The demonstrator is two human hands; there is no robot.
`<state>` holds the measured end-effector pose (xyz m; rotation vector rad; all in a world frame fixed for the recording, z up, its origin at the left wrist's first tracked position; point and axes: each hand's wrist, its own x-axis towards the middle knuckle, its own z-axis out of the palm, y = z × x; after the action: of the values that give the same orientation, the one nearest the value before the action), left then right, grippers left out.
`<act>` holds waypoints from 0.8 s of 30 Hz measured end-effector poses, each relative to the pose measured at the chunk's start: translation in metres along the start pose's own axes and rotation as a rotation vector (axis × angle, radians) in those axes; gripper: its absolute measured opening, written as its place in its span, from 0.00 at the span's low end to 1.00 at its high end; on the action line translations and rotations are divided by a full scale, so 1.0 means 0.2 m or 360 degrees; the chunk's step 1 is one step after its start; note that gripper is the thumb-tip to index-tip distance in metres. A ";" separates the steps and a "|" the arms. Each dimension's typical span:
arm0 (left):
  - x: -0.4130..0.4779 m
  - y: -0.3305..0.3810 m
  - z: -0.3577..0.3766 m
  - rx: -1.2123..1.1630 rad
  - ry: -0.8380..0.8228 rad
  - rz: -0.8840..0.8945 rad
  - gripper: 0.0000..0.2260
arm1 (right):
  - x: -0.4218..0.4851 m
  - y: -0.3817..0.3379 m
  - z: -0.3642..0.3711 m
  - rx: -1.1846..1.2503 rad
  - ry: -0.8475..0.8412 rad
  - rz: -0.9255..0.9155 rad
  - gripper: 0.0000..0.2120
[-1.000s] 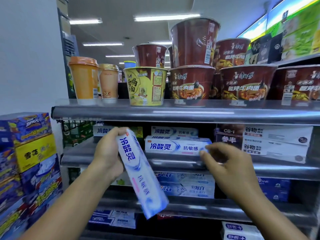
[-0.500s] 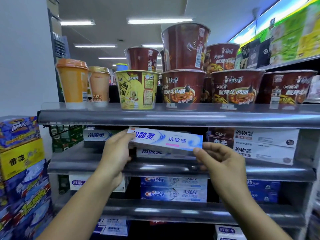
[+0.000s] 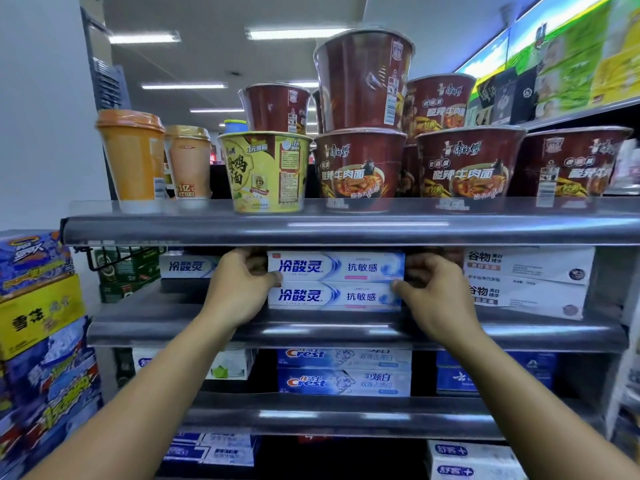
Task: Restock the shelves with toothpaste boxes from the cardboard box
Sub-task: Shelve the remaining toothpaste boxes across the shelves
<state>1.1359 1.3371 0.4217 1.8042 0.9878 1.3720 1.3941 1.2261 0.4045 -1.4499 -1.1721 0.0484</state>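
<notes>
Both ends pinched: left hand (image 3: 242, 287) and right hand (image 3: 434, 297) clamp the upper white-and-blue cardboard toothpaste box (image 3: 336, 266) atop its twin (image 3: 334, 297). Let go unevenly and it could skew, slipping off the grey metal shelf (image 3: 346, 329).

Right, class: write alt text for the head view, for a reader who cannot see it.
A person's left hand and right hand grip the ends of a white toothpaste box stacked on an identical box on the middle shelf. Noodle cups line the shelf above; Crest boxes sit below.
</notes>
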 end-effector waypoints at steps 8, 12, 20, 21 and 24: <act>0.04 -0.02 -0.08 0.0248 -0.0066 -0.0070 0.16 | 0.02 -0.03 -0.04 -0.0224 -0.0004 0.0062 0.11; 0.07 -0.03 -0.06 0.0266 -0.0040 -0.0140 0.11 | 0.06 -0.03 -0.01 -0.0369 0.0015 0.0100 0.11; 0.23 0.00 0.05 0.0968 -0.0054 -0.0310 0.18 | 0.19 -0.03 0.11 -0.0717 0.0027 0.0181 0.12; 0.24 0.01 0.06 0.1021 -0.0048 -0.0346 0.20 | 0.19 -0.03 0.11 -0.0747 0.0020 0.0202 0.12; 0.23 0.02 0.06 0.1129 -0.0075 -0.0310 0.21 | 0.18 -0.05 0.12 -0.0860 0.0014 0.0211 0.13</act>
<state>1.1560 1.3742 0.4452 2.1346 1.7235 0.9053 1.3907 1.2643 0.4258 -1.9979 -1.1283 -0.1978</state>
